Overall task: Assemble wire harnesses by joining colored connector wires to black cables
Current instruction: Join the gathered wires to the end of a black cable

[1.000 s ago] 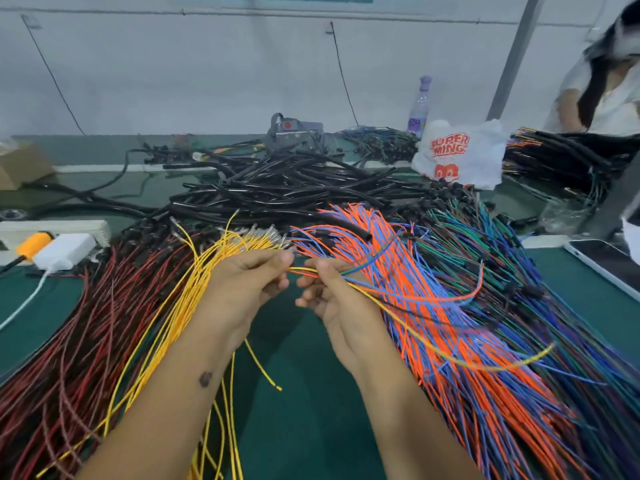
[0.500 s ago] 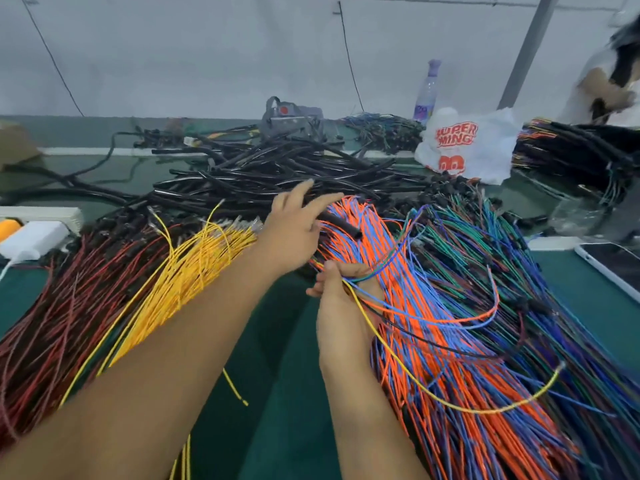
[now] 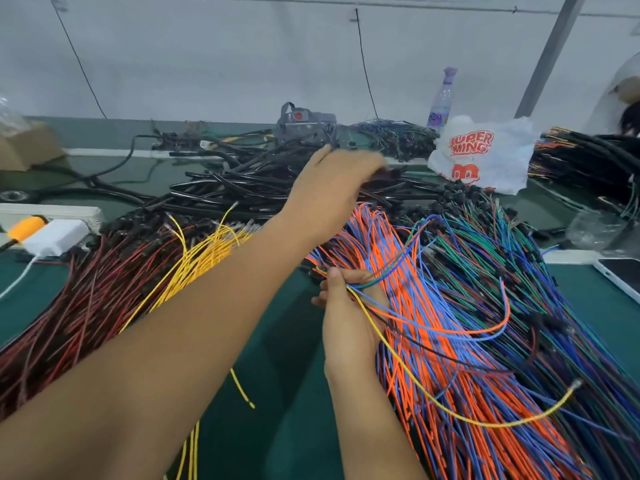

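Nearest the camera, on the green table [image 3: 284,393], the right hand [image 3: 349,323] pinches a small bunch of coloured wires [image 3: 450,330] near their ends: one yellow wire [image 3: 485,421] that loops out to the right and ends in a metal terminal, along with orange, blue, green and dark strands. This hand sits just beside the left edge of the orange and blue wire bundle [image 3: 433,393], which fans down toward the lower right. Right of that lies a spread of green and blue wires [image 3: 519,271]. To the left of the arms lie a yellow bundle [image 3: 204,254] and, further left, a dark red bundle [image 3: 86,299]. Beyond these, the left arm stretches across and forward, and the left hand [image 3: 332,188] reaches into the pile of black cables [image 3: 242,192]; the fingers are blurred, so whether they grip a cable cannot be told. At the left edge sit a white charger [image 3: 55,235] and a power strip [image 3: 52,214]. Farther back stand a white plastic bag with red lettering [image 3: 485,154], a spray bottle [image 3: 441,98] and a grey device [image 3: 304,124] against the wall.
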`<state>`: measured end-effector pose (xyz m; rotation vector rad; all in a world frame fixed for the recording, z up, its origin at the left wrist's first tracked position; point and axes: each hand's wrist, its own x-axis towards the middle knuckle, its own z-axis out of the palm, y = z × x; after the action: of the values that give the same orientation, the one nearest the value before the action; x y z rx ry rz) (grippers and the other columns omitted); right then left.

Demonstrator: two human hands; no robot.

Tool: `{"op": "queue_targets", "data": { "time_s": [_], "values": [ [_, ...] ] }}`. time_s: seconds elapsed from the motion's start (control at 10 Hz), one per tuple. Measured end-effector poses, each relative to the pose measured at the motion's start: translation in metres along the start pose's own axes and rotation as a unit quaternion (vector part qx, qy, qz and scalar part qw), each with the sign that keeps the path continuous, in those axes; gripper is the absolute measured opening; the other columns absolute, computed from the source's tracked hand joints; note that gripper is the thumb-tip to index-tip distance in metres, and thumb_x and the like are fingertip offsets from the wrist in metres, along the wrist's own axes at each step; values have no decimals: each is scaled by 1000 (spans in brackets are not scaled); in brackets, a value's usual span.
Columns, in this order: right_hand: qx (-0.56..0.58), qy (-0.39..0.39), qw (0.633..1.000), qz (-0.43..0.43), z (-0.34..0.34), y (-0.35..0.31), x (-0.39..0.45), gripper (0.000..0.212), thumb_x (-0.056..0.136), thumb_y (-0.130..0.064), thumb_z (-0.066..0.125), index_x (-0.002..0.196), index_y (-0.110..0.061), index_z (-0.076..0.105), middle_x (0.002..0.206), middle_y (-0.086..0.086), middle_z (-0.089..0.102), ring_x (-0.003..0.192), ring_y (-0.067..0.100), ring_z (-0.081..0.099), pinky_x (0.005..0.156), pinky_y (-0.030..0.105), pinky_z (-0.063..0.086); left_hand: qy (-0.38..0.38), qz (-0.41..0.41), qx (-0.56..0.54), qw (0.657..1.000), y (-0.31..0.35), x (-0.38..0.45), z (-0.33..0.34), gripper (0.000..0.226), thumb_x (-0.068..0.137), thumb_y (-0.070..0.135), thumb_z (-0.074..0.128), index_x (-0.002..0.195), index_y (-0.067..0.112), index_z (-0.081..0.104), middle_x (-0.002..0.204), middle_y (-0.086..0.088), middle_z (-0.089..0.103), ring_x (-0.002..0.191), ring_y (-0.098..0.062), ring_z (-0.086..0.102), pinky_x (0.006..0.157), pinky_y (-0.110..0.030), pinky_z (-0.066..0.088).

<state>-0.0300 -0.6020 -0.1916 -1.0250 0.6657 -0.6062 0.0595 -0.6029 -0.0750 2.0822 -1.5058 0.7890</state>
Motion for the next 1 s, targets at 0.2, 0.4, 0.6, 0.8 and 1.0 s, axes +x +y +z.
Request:
{"op": "queue_targets", "data": {
  "time_s": [0.2,0.4,0.6,0.8,1.0],
  "values": [
    [-2,-25,995,-97,0,-7,-31,11,95,-10,58,86,-5,61,65,2,60,44,2,56,50,16,50,38,-35,75,996,12,-22,-47,33,84,10,38,113,13,53,98,-11,61,98,-33,56,95,-43,36],
    [43,-124,986,-101,5,-6,-46,25,95,1,54,73,-10,58,60,3,59,55,7,57,56,21,52,-97,-288,49,952,-31,-118,-60,28,97,44,34,121,31,38,91,-12,62,89,-37,61,65,-38,40],
    [98,-161,981,-50,2,-8,-47,20,96,-2,51,78,-8,56,57,0,60,54,4,57,56,17,52,-142,-283,67,946,-25,-179,-43,25,99,35,41,122,35,50,106,-1,64,103,-30,57,80,-40,42],
    [79,-182,979,-51,1,-7,-44,17,96,-1,50,82,-3,58,59,3,61,54,5,58,57,18,52,-8,-362,-90,928,-23,-191,-40,14,89,33,57,100,40,62,79,11,64,78,-16,59,58,-29,39],
    [-67,-211,971,-92,4,-2,-44,18,95,-2,53,79,-7,58,63,5,59,56,10,55,59,22,53,-36,-340,-349,873,-26,-191,-48,19,89,36,63,106,40,71,108,28,67,105,7,59,93,-22,45]
  ]
}}
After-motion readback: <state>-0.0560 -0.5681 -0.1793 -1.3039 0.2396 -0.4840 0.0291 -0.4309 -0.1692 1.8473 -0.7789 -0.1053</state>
